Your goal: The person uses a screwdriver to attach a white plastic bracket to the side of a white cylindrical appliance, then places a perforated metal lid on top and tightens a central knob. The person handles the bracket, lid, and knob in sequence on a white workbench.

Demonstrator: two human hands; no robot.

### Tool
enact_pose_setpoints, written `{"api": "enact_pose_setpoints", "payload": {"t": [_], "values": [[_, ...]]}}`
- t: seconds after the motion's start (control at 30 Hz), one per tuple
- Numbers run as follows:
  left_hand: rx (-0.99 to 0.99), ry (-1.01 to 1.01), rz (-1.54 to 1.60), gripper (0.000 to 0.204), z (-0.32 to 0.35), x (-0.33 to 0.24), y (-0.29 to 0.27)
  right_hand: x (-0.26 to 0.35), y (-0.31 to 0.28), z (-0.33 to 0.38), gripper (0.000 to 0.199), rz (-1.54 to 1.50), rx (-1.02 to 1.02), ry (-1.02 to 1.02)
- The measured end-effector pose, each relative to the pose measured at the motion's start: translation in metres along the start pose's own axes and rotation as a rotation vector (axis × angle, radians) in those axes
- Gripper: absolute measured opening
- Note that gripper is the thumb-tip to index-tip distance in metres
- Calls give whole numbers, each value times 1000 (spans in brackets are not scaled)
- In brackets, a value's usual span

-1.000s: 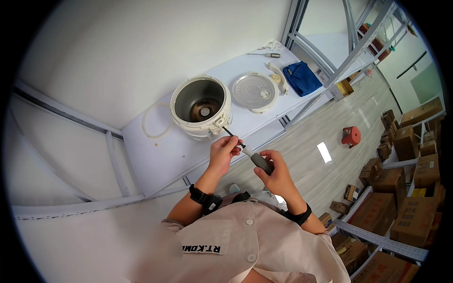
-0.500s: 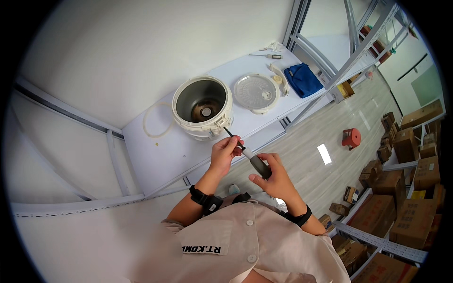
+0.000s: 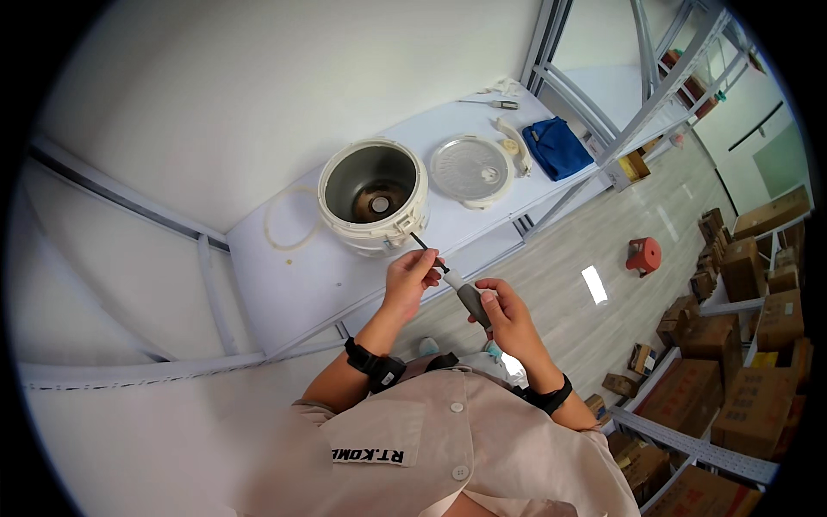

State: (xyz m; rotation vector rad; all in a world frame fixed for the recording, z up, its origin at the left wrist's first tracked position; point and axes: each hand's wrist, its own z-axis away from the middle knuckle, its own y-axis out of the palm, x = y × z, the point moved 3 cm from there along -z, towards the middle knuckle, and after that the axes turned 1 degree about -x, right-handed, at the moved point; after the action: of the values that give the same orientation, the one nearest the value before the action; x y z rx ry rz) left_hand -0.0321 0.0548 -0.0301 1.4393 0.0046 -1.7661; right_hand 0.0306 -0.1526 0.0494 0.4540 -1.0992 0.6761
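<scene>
My beige buttoned shirt [image 3: 448, 448] with short sleeves, a dark chest label, black wristbands on my left wrist [image 3: 372, 365] and right wrist [image 3: 548, 398]

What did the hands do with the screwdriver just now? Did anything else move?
The right hand slid off the screwdriver handle half a second ago, then took hold of it again. The left hand kept pinching the shaft, with the tip near the rice cooker rim. The cooker, the round lid and the blue cloth stayed put.
</scene>
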Motion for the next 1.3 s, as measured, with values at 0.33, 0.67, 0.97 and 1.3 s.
{"api": "enact_pose_setpoints", "payload": {"t": [0.33, 0.67, 0.97, 1.3], "values": [[8, 10, -2, 27, 0, 3, -2, 5, 1, 6, 40, 306, -105, -261], [40, -30, 19, 27, 10, -5, 1, 7, 9, 8, 37, 427, -142, -512], [39, -21, -1, 28, 9, -5, -1, 5, 11, 6, 36, 130, -10, -121], [43, -29, -32, 26, 6, -5, 2, 19, 13, 13, 38, 665, -199, -659]]}}
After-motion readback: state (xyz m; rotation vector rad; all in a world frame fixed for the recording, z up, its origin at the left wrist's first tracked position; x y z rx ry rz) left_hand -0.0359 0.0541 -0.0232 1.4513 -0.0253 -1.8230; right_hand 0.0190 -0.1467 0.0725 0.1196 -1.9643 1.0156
